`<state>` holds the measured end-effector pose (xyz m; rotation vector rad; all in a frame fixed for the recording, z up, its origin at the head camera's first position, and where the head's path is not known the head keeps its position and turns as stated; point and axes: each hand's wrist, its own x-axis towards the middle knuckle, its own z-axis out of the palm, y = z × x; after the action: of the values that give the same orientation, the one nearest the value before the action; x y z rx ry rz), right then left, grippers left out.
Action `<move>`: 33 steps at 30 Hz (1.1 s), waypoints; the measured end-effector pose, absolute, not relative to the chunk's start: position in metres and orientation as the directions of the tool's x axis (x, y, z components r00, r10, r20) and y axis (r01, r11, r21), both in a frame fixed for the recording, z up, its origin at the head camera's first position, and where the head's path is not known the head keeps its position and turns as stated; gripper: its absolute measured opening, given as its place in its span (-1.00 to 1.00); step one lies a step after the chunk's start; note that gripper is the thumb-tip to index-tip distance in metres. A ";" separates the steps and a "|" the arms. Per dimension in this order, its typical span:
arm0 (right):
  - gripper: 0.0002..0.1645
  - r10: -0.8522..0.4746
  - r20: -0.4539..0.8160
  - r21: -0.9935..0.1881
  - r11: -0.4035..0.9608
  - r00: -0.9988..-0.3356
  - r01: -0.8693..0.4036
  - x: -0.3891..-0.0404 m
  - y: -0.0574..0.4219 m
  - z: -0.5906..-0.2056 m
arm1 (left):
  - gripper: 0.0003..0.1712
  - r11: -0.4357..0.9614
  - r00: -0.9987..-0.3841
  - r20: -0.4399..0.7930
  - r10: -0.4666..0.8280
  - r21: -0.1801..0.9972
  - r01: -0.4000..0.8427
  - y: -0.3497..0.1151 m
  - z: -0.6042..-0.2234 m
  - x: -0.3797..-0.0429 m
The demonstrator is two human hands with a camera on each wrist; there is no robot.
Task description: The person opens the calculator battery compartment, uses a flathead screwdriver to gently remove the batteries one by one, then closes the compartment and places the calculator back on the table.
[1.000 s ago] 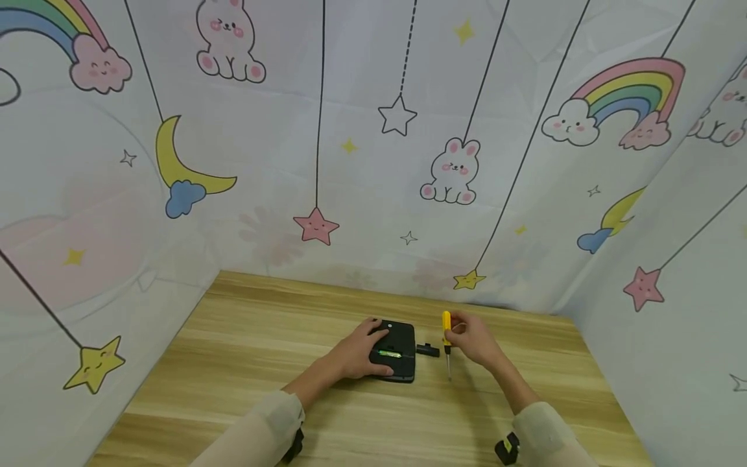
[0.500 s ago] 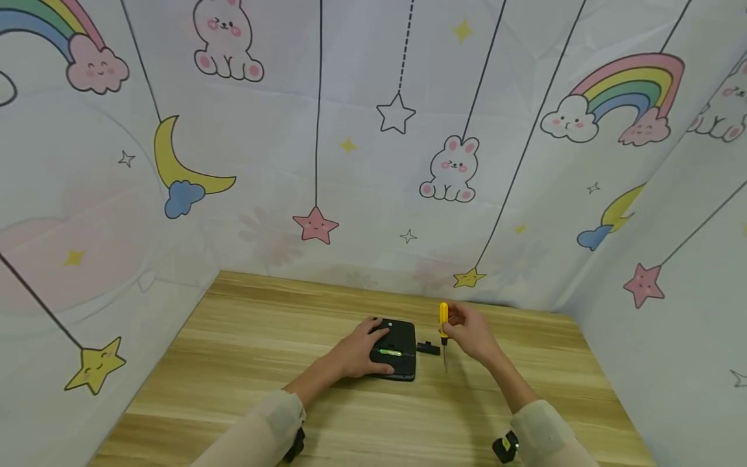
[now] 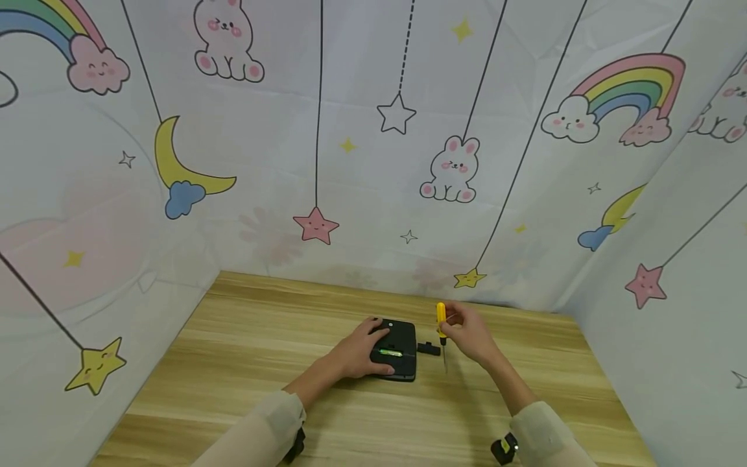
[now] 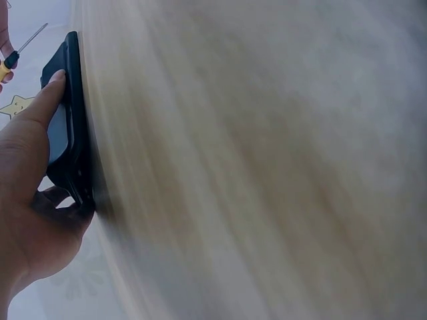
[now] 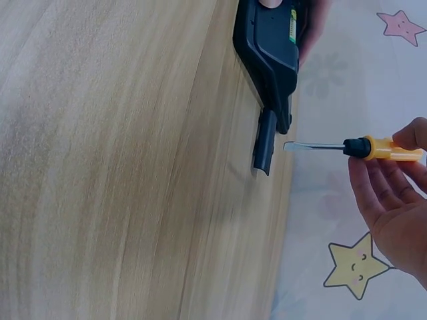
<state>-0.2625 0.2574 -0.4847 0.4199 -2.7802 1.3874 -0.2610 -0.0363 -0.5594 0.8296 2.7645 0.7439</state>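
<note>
A black device [image 3: 404,334] with a wedge-shaped body lies on the table, its open battery slot facing up. A green battery [image 3: 390,353] sits in that slot. Across the device's left part, my left hand [image 3: 353,353] holds it down, thumb on the near part and fingers toward the far edge. Just right of it lies a small black battery cover [image 5: 265,143]. My right hand [image 3: 471,335] pinches the yellow handle of a flat-tip screwdriver [image 5: 380,148] between thumb and fingers. The screwdriver hangs upright, its metal tip down and apart from the cover and device.
The wooden table [image 3: 262,350] is enclosed by white cloth walls [image 3: 362,175] printed with stars, rabbits and rainbows. Small black wrist cameras [image 3: 504,449] sit by both sleeves, near the front of the table.
The right hand's screwdriver has risen slightly and shifted a little left, toward the battery cover. My left hand and the device stay in place.
</note>
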 end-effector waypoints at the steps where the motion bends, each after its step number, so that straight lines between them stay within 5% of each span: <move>1: -0.47 -0.238 0.125 -0.785 0.570 -0.963 -0.243 -0.263 0.257 -0.485 | 0.10 0.722 -0.833 -0.010 0.553 0.504 0.473 -0.036 -0.560 -0.261; 33: -0.66 -0.268 0.153 -0.813 0.513 -0.951 -0.276 -0.259 0.237 -0.479 | 0.11 0.736 -0.838 -0.017 0.545 0.487 0.469 -0.035 -0.559 -0.260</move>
<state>-0.2591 0.2369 -0.4794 0.4900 -2.7255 1.4672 -0.2603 -0.0352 -0.5588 0.8173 2.7776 0.7154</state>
